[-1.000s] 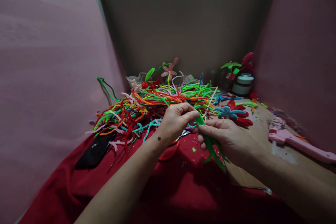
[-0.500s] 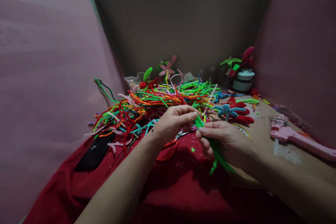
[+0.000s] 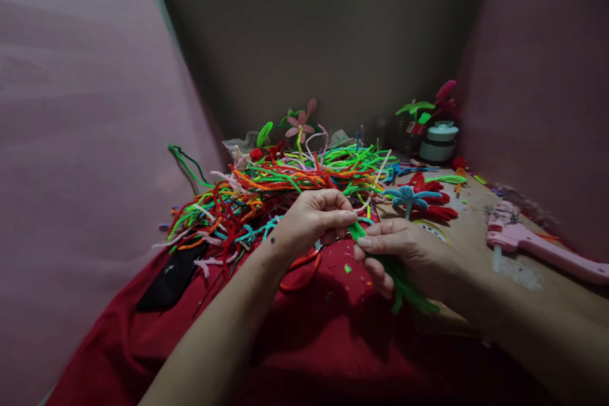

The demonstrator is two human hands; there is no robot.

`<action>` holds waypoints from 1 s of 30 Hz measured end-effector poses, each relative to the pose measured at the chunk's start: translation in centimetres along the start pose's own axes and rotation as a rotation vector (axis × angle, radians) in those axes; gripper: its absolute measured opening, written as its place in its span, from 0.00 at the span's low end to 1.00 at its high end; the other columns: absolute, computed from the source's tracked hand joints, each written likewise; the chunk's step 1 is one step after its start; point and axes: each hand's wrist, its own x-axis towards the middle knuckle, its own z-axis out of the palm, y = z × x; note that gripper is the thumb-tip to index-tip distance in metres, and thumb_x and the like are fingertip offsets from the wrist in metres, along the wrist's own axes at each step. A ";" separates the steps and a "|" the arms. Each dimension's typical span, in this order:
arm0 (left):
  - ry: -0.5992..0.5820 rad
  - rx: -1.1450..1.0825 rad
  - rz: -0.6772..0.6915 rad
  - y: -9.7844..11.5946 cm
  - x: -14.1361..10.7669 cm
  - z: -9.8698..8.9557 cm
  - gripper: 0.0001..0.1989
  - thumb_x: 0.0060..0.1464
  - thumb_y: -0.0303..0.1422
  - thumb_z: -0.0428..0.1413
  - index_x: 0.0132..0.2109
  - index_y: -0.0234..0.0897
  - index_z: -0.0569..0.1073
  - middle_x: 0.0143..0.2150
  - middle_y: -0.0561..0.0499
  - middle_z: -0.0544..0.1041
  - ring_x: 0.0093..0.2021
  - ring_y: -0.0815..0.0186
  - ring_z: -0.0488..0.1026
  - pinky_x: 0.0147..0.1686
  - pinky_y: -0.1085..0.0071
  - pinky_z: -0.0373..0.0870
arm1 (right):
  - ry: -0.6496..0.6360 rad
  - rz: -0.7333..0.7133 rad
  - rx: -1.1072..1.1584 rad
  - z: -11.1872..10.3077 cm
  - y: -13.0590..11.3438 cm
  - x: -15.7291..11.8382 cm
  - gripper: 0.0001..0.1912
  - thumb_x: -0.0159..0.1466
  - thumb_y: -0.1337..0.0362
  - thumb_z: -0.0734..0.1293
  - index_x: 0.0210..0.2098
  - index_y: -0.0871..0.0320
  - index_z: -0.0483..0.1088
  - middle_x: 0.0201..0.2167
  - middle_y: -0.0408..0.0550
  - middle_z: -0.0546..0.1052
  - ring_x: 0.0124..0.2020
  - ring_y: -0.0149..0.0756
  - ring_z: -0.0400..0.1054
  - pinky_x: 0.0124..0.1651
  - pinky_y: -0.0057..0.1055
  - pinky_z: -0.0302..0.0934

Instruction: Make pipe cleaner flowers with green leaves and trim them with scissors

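Left hand (image 3: 328,216) pinched on the upper end of a green bundle (image 3: 356,231); right hand (image 3: 402,248) clamped on it just below, thumb on top. Bundle held up over red cloth (image 3: 304,342), near side of the pile (image 3: 285,177), loose ends trailing beneath the right hand, blurred. Scissors (image 3: 310,278) on the cloth, partly behind left hand. Blue flower (image 3: 410,196) beyond right hand; pink glue gun (image 3: 537,244) farther right, on brown board (image 3: 478,244).
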 end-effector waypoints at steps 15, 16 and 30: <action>-0.149 -0.276 -0.017 -0.7 0.6 -1.4 0.11 0.47 0.34 0.58 0.38 0.32 0.71 0.20 0.55 0.68 0.17 0.79 0.59 0.18 0.81 0.53 | 0.007 -0.059 0.083 -0.7 0.3 0.2 0.10 0.57 0.62 0.66 0.26 0.64 0.70 0.12 0.41 0.68 0.11 0.25 0.60 0.16 0.24 0.59; -0.155 -0.276 -0.009 -0.8 0.6 -1.3 0.11 0.47 0.33 0.58 0.38 0.32 0.71 0.20 0.55 0.68 0.16 0.79 0.60 0.17 0.81 0.53 | -0.002 -0.059 0.087 -0.8 0.4 0.1 0.10 0.57 0.63 0.65 0.26 0.64 0.70 0.12 0.41 0.68 0.11 0.25 0.60 0.16 0.24 0.59; -0.340 -0.318 0.066 -1.4 0.2 -0.7 0.09 0.45 0.31 0.60 0.34 0.32 0.69 0.19 0.53 0.73 0.13 0.75 0.64 0.11 0.82 0.58 | -0.239 0.003 0.223 -0.2 0.8 -0.5 0.09 0.58 0.67 0.62 0.25 0.66 0.71 0.12 0.42 0.67 0.10 0.26 0.60 0.14 0.24 0.60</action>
